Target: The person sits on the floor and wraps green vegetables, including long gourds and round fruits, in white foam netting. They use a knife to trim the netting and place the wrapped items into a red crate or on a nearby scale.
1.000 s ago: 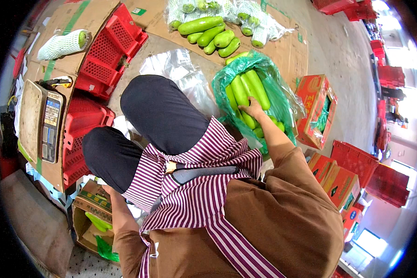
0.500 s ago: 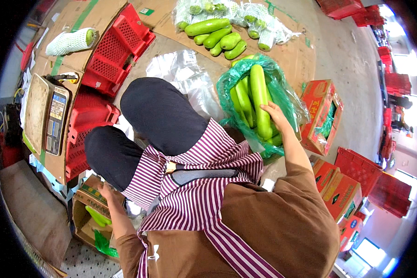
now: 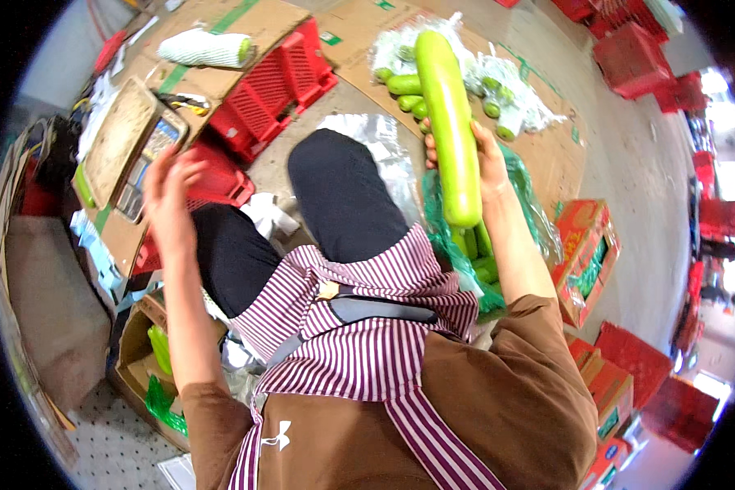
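My right hand is closed around a long, pale green gourd, held up over the open green plastic bag. More gourds show inside that bag, partly hidden by my forearm. My left hand is raised in front of the scale, holding nothing, its fingers apart and slightly blurred. Beyond the held gourd, several bare gourds lie on cardboard beside others in white foam netting. One gourd in a white net sleeve rests on the cardboard-topped surface at the far left.
Red plastic crates stand under the cardboard-covered surface at left. Clear plastic sheets lie beyond my knees. An open carton with green things inside is at lower left. A red carton stands right of the bag.
My right hand has lifted the gourd out of the green bag. My left hand has risen from beside the lower-left carton to near the scale. The view has shifted.
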### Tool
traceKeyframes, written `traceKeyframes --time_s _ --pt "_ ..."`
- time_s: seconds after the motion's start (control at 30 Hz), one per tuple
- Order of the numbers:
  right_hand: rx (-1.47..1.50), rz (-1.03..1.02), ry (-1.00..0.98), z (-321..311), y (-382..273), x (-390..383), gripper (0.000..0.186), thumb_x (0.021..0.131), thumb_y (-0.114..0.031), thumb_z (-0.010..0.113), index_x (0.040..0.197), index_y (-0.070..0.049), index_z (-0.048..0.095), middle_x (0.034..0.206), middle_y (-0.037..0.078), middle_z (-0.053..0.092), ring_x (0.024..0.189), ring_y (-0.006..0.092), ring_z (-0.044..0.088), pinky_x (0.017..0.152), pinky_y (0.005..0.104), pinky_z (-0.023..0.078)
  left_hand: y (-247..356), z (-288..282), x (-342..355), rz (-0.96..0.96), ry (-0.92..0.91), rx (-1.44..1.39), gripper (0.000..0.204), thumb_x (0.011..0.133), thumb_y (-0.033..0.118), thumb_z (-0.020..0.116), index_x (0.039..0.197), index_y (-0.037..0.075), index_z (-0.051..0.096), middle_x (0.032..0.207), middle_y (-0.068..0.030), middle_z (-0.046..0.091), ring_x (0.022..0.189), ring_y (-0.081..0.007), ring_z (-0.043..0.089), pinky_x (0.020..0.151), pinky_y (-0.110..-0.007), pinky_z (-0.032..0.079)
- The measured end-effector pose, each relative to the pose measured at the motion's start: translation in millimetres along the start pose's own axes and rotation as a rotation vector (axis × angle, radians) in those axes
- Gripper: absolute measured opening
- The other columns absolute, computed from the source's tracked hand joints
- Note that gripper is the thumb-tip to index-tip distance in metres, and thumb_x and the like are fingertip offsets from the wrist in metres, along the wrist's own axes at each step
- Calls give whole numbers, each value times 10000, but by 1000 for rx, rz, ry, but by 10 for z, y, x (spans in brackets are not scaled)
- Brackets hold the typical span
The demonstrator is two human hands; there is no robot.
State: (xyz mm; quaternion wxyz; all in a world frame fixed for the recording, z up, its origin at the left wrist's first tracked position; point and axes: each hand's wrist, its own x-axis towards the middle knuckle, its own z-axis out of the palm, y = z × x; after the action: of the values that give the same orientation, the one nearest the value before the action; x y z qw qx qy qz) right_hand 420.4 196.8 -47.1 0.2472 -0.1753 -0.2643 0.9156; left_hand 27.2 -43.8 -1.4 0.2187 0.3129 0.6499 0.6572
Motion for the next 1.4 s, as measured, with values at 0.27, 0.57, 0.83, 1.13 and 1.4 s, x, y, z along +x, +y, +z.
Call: traceKeyframes --time_s 0.27,0.57,0.83,1.13,1.4 --pt "-910 63 24 1761 223 1303 514 901 -427 656 1175 5 603 976 82 679 813 137 635 721 270 504 160 784 369 -303 -463 -353 594 986 348 551 1448 32 353 1198 -106 634 946 -150 668 820 -270 533" --pt "-977 -48 -163 1910 1077 1782 450 984 -408 535 1244 -47 596 1038 21 653 887 130 601 752 278 496 -144 174 436 -293 -224 -662 409 922 229 647 1256 37 510 1162 -122 635 1045 -249 641 891 -417 553" --pt "-668 276 -343 1737 1599 1241 521 996 -381 520 1369 -27 438 1163 99 616 992 182 627 751 329 554 -9 -172 376 -68 -335 -758 566 924 272 632 1398 64 402 1335 -146 547 1159 -279 596 946 -404 517" --pt "-1243 -265 -73 1930 2016 1410 527 820 -86 743 1270 -53 470 1048 44 592 912 88 551 773 242 458 -151 -361 309 -173 26 -565 580 832 142 762 1325 81 463 1142 -29 614 1022 -138 612 875 -309 516" --pt "-1105 -305 -108 1825 2054 2527 271 959 -255 561 1052 -16 647 961 104 657 902 198 618 805 326 478 -179 -616 293 -8 245 -555 463 841 119 733 1247 57 519 1102 -37 593 1019 -151 590 911 -319 493"
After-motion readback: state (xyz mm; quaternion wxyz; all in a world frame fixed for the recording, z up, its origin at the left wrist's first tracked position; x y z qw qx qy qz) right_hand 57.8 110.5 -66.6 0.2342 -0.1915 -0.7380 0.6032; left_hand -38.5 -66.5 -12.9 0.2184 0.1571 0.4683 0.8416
